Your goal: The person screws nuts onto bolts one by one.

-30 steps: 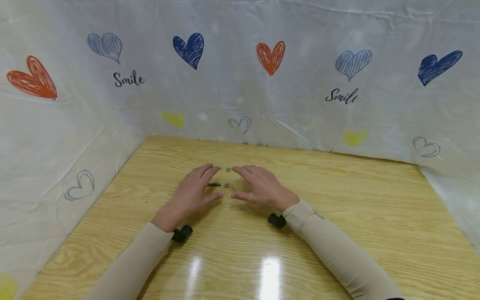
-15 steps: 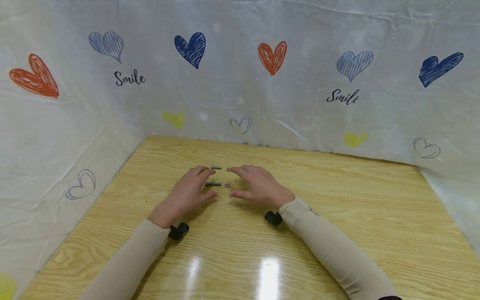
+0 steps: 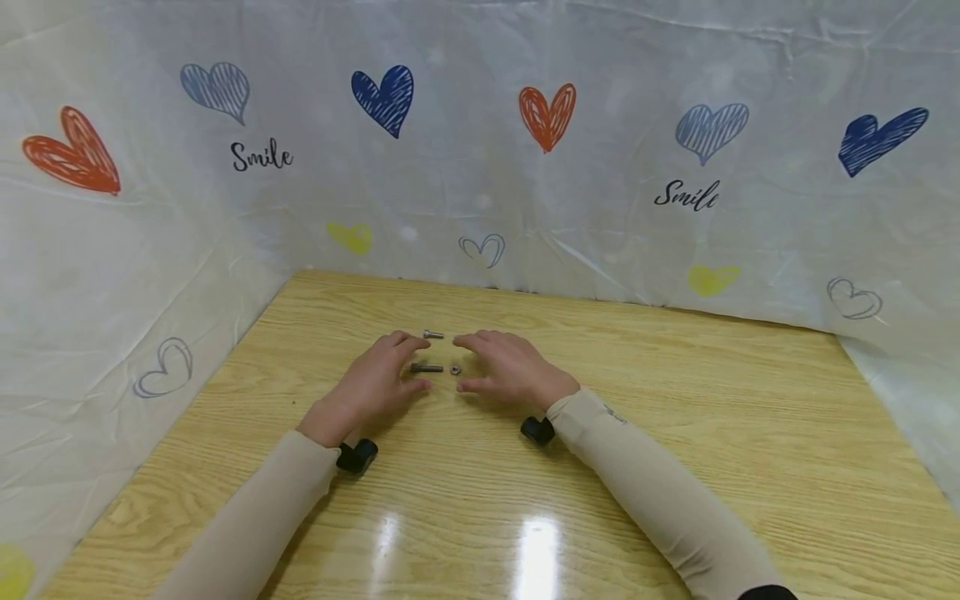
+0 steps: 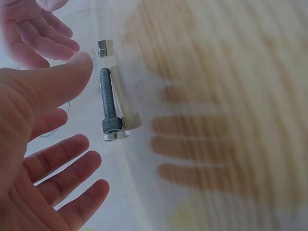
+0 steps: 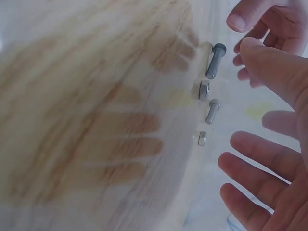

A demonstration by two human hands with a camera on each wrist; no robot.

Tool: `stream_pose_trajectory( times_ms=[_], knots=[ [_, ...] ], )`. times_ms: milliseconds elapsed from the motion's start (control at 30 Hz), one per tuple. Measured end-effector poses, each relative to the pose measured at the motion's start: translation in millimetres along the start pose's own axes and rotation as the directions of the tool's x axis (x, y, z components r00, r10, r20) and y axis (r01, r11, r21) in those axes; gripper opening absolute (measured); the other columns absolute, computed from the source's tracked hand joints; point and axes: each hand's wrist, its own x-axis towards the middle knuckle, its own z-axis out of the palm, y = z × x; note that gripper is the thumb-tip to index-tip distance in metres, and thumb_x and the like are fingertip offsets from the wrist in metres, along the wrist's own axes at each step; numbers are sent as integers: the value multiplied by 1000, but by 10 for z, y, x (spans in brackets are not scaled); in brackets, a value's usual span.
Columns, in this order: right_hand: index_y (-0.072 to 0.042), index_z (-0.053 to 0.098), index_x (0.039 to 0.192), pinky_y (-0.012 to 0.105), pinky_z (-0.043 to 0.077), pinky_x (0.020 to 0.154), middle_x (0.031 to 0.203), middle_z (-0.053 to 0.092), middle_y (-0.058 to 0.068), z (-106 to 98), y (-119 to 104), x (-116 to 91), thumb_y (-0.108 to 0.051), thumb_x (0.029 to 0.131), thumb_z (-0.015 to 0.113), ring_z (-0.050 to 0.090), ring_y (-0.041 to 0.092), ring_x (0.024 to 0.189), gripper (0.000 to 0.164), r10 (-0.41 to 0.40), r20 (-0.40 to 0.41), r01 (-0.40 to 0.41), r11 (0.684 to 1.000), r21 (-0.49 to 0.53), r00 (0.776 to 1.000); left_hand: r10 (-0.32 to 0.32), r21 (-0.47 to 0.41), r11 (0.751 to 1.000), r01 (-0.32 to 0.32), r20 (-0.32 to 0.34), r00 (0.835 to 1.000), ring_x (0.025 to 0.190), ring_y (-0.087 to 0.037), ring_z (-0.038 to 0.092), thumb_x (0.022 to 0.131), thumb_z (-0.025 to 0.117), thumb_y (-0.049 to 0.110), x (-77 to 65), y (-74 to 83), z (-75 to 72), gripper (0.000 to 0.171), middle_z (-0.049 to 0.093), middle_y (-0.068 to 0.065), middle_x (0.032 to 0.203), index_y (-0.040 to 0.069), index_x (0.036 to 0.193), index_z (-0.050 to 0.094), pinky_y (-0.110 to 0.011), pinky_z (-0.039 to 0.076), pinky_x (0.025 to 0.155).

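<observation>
Two socket head bolts lie on the table with their nuts just right of them. The long dark bolt [image 3: 427,368] is nearer the person, with a hex nut [image 3: 455,369] off its threaded end. Farther back lies a short silver bolt [image 3: 433,334]; its smaller nut [image 5: 202,138] is mostly hidden by right fingertips in the head view. My left hand [image 3: 371,379] hovers at the bolt heads, fingers spread and thumb apart, holding nothing. Opposite it, my right hand [image 3: 513,367] stands beside the nuts with fingers extended, also holding nothing.
The wood-grain table [image 3: 675,400] is glossy and reflects the hands in both wrist views. A white sheet [image 3: 450,183] printed with hearts and "Smile" hangs along its back and left sides. Black wrist cameras [image 3: 357,457] sit under both wrists.
My left hand has drawn back slightly to the left, uncovering both bolts. The right hand has shifted a little left, its fingertips now over the smaller nut. Bolts and nuts stay in place.
</observation>
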Motion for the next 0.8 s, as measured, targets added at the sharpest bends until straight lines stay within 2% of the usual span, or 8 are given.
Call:
stream_pose_trajectory(
  times_ms=[133,333,600,800],
  knots=[
    [-20,45,142,38,43,97,133,53,1,10,-4,36,-48,88,65,53,19,118,63,-12,1,12,1000,16,1000,-18,-22,1000,19,23,1000,115,-32,51,85,75,27,27,-9,-2,56,52,-13,126,7,132,53,-49,44,92],
    [-20,53,135,35,45,92,123,57,-1,19,-1,91,-41,90,66,55,15,108,51,-43,7,42,998,38,999,-16,-9,1000,16,34,999,108,-30,54,85,75,27,64,-32,7,54,54,-14,121,5,130,54,-47,46,88],
    [-20,57,132,34,43,93,120,56,-2,47,28,153,-38,90,67,54,14,106,47,-43,53,39,997,64,998,-26,-6,1000,27,51,998,102,-27,55,86,74,25,76,-54,13,51,56,-13,115,5,129,55,-45,47,84],
    [-19,60,128,30,44,88,109,59,-4,81,70,210,-37,89,69,53,10,96,44,-63,84,54,994,99,995,-40,17,999,39,64,997,95,-25,56,85,75,25,89,-66,11,47,57,-11,108,6,125,58,-43,47,80]
  ],
)
